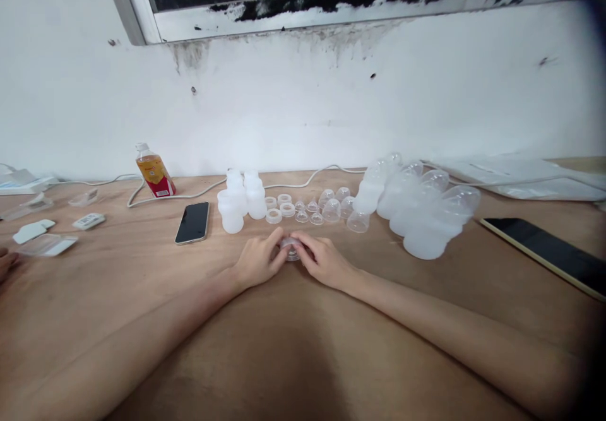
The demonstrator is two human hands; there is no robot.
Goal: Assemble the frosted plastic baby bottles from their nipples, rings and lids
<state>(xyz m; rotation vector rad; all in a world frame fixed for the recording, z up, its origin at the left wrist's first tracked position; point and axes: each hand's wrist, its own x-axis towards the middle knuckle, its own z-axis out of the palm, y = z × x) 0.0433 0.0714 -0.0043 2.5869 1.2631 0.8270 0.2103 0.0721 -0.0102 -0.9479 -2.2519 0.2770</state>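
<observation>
My left hand and my right hand meet near the middle of the table. Between their curled fingers is a small clear round plastic piece, low at the tabletop. The fingertips cover much of it, so its exact kind is hidden. Just beyond the hands lie several translucent rings, several small clear nipple-shaped pieces and several clear domed caps. Frosted white bottles stand in a cluster behind my left hand.
More frosted bottles, some dome-topped, stand at right. A dark-faced phone lies left, near a drink bottle and white cable. A tablet-like slab lies far right. Another person's hand shows at the left edge.
</observation>
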